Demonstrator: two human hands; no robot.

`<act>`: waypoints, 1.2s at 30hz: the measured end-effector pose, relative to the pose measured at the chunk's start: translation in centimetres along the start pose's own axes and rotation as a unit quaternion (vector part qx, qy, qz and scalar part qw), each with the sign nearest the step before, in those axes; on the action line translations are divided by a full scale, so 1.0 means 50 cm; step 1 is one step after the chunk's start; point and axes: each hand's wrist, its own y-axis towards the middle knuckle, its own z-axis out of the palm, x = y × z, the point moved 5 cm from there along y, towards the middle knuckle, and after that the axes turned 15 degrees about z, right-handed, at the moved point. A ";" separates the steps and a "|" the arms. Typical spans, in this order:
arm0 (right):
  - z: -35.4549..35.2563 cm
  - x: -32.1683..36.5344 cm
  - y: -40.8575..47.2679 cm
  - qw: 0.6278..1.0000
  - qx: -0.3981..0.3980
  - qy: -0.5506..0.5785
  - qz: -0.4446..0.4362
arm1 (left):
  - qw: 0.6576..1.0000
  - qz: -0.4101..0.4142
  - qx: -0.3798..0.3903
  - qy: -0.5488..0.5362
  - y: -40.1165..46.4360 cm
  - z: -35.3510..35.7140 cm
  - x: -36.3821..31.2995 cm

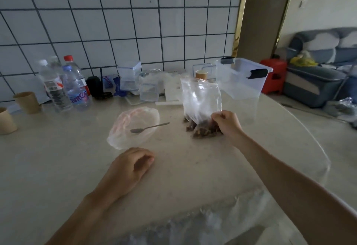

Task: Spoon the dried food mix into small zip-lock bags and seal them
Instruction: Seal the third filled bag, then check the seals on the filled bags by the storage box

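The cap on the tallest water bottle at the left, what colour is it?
Red. The bottle cap shows clearly in the head view, beside a white-capped bottle.

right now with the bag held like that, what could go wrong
1. The right hand pinches the zip-lock bag low on one side; its tall upper part stands unsupported and could flop, spilling the dried mix.
2. The left hand rests on the table, so nothing steadies the bag.
3. The spoon lies on a loose plastic bag and may slide when picked up.
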 end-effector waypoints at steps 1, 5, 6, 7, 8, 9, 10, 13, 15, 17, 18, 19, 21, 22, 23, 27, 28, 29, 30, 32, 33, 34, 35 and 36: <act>-0.010 0.005 -0.002 1.000 -0.004 0.000 0.003 | 1.000 -0.008 -0.004 -0.006 0.000 -0.002 0.000; -0.077 0.032 -0.034 0.999 -0.038 -0.008 -0.023 | 0.999 -0.039 -0.002 -0.028 0.002 -0.011 -0.005; -0.095 0.038 -0.051 0.999 -0.040 -0.004 -0.034 | 0.999 -0.040 -0.008 -0.034 0.003 -0.017 -0.007; -0.110 0.041 -0.071 0.999 -0.026 0.012 -0.045 | 0.998 -0.043 -0.014 -0.048 0.003 -0.023 -0.012; -0.119 0.042 -0.095 0.998 -0.003 0.026 -0.060 | 0.997 -0.041 -0.027 -0.061 0.001 -0.028 -0.017; -0.125 0.043 -0.123 0.997 0.019 0.031 -0.075 | 0.995 -0.042 -0.038 -0.080 -0.002 -0.033 -0.028; -0.127 0.040 -0.149 0.995 0.036 0.022 -0.087 | 0.993 -0.045 -0.047 -0.098 -0.005 -0.034 -0.032; -0.123 0.014 -0.218 0.990 0.082 0.000 -0.116 | 0.987 -0.040 -0.045 -0.152 -0.001 -0.046 -0.049; -0.124 -0.017 -0.267 0.986 0.097 -0.007 -0.133 | 0.984 -0.023 -0.026 -0.176 -0.007 -0.051 -0.068; -0.109 -0.037 -0.281 0.984 0.128 -0.058 -0.108 | 0.976 -0.044 0.022 -0.211 -0.001 -0.046 -0.064; -0.104 -0.045 -0.296 0.982 0.141 -0.084 -0.095 | 0.973 -0.060 0.030 -0.219 -0.008 -0.042 -0.066; -0.106 -0.051 -0.330 0.980 0.145 -0.085 -0.105 | 0.972 -0.054 0.034 -0.225 -0.027 -0.039 -0.084; -0.104 -0.064 -0.363 0.981 0.150 -0.096 -0.079 | 0.968 -0.086 0.049 -0.232 -0.047 -0.031 -0.092; -0.108 -0.064 -0.378 0.982 0.150 -0.105 -0.049 | 0.965 -0.097 0.072 -0.234 -0.044 -0.030 -0.103; -0.113 -0.060 -0.397 0.983 0.150 -0.108 -0.015 | 0.960 -0.108 0.096 -0.240 -0.044 -0.032 -0.119; -0.184 -0.028 -0.491 0.981 0.113 -0.104 0.122 | 0.940 -0.139 0.176 -0.258 -0.036 -0.083 -0.198; -0.207 -0.007 -0.515 0.980 0.102 -0.104 0.139 | 0.929 -0.155 0.195 -0.272 -0.033 -0.102 -0.217; -0.231 0.015 -0.539 0.978 0.092 -0.109 0.154 | 0.919 -0.170 0.216 -0.283 -0.029 -0.120 -0.232; -0.254 0.036 -0.563 0.977 0.081 -0.113 0.164 | 0.908 -0.183 0.241 -0.290 -0.024 -0.139 -0.244; -0.301 0.074 -0.605 0.974 0.056 -0.112 0.190 | 0.888 -0.201 0.291 -0.293 -0.010 -0.175 -0.257; -0.322 0.088 -0.621 0.970 0.046 -0.115 0.209 | 0.882 -0.206 0.306 -0.292 -0.003 -0.192 -0.260; -0.341 0.101 -0.631 0.967 0.037 -0.114 0.224 | 0.881 -0.205 0.313 -0.291 0.012 -0.206 -0.260; -0.358 0.113 -0.636 0.966 0.024 -0.109 0.235 | 0.880 -0.200 0.315 -0.294 0.031 -0.216 -0.258; -0.373 0.121 -0.637 0.965 0.004 -0.104 0.242 | 0.882 -0.189 0.316 -0.294 0.057 -0.221 -0.254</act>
